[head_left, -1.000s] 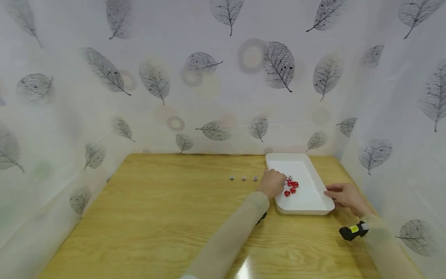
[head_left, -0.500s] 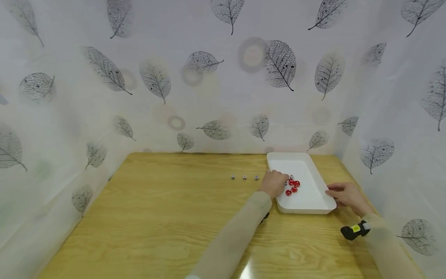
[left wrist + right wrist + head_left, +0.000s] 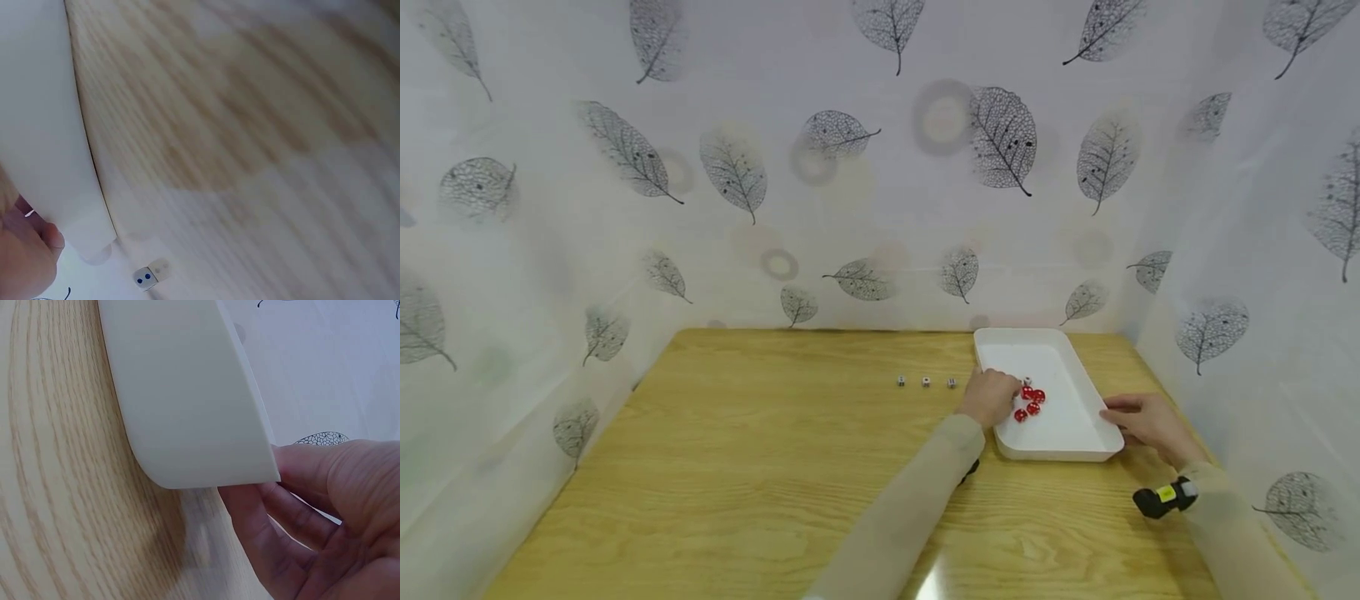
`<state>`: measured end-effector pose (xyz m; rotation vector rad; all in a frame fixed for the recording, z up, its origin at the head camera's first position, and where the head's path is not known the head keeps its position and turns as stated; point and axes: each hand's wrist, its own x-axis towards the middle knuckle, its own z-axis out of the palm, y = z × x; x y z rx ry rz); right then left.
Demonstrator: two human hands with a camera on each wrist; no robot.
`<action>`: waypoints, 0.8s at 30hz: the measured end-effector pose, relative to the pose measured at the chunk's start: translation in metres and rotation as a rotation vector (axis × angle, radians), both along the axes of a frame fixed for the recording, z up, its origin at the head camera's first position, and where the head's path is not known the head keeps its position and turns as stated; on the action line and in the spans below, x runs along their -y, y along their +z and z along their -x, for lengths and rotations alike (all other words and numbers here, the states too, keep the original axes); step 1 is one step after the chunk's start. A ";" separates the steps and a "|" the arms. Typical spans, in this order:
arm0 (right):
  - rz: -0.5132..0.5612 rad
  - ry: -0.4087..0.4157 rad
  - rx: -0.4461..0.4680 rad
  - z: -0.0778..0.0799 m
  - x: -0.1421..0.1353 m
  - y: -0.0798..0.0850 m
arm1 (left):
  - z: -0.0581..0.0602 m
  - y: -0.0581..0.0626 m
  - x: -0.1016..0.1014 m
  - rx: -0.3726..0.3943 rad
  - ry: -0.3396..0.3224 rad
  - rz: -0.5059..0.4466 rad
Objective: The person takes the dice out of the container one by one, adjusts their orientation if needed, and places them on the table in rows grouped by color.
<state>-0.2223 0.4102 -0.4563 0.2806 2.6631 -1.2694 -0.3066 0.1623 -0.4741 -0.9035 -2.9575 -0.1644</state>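
A shallow white tray (image 3: pixel 1060 429) lies on the right part of the table. Several red dice (image 3: pixel 1033 408) and at least one white die (image 3: pixel 1027 381) are inside it. My left hand (image 3: pixel 988 397) reaches over the tray's left wall with its fingers down beside the dice. Those fingertips are hidden, and I cannot tell whether they pinch a die. With thumb and fingers, my right hand (image 3: pixel 1150 423) grips the tray's near right rim; the right wrist view shows the thumb over the wall (image 3: pixel 187 412) and the fingers beneath.
Three white dice (image 3: pixel 927 382) stand spaced in a row on the wooden table (image 3: pixel 737 450), left of the tray. The rightmost is nearest my left hand. A leaf-patterned curtain (image 3: pixel 865 208) rises behind the table and along both sides.
My left hand has shifted slightly at the tray's left side, and the white die that showed at its fingertips is now hidden. My right hand keeps its grip on the tray.
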 end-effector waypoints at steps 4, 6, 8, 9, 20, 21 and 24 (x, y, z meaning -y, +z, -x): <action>-0.001 -0.011 0.003 0.001 0.000 -0.001 | 0.001 0.000 0.001 -0.002 -0.001 0.000; -0.006 -0.013 0.003 0.001 0.000 -0.002 | 0.002 -0.001 0.001 -0.015 -0.008 -0.008; -0.007 -0.015 0.003 0.001 0.000 -0.002 | 0.004 -0.002 0.002 -0.034 -0.018 -0.017; -0.009 -0.015 0.004 0.002 0.000 -0.002 | 0.004 -0.003 0.002 -0.046 -0.023 -0.025; -0.011 -0.012 0.009 0.003 -0.003 -0.004 | 0.009 -0.002 0.013 0.040 -0.068 -0.182; -0.012 -0.012 0.012 0.003 -0.003 -0.004 | 0.009 -0.001 0.015 0.067 -0.066 -0.213; -0.011 -0.012 0.015 0.003 -0.003 -0.004 | 0.009 0.003 0.021 0.139 -0.056 -0.324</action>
